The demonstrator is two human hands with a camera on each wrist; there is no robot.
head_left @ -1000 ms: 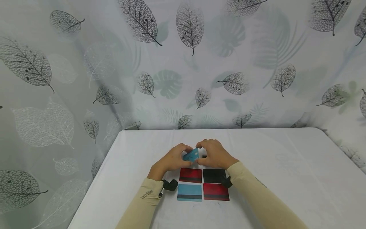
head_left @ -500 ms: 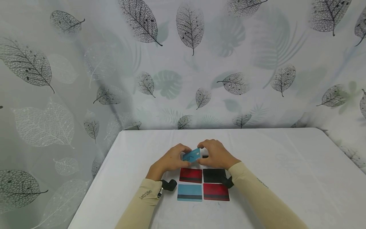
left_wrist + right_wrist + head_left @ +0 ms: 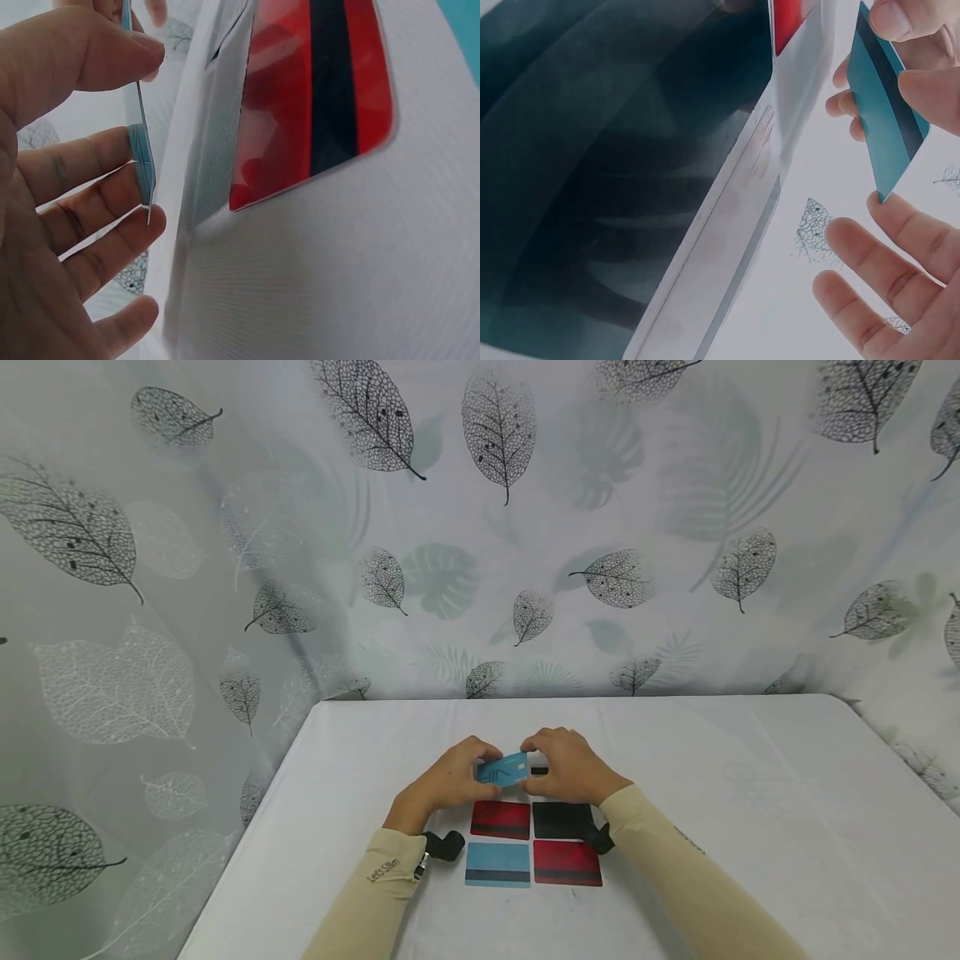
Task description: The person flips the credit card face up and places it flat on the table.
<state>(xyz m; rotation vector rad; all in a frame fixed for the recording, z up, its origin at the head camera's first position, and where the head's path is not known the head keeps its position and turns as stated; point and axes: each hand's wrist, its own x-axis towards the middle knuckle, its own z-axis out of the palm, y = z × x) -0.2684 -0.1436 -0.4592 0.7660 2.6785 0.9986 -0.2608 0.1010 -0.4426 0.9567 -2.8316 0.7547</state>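
A blue bank card (image 3: 504, 769) is held up above the white table, its chip side facing the head camera. My left hand (image 3: 452, 773) grips its left end between thumb and fingers. At the right end, my right hand (image 3: 567, 766) pinches the edge with thumb and index finger; its other fingers (image 3: 892, 277) are spread. The right wrist view shows the card's back with a dark stripe. On the table just in front lie a red card (image 3: 501, 820) and a black card (image 3: 561, 820). Nearer are a blue card (image 3: 497, 865) and a second red card (image 3: 567, 863).
A pale card with a dark strip (image 3: 539, 770) lies behind the black one, mostly hidden by my right hand. Black wrist camera mounts (image 3: 446, 846) hang close to the cards. A leaf-patterned curtain (image 3: 480, 527) stands behind the table (image 3: 750, 827).
The held blue card has swung slightly rightward and turned, showing more of its face and lying more level. My right hand has shifted a little right; the laid cards have not moved.
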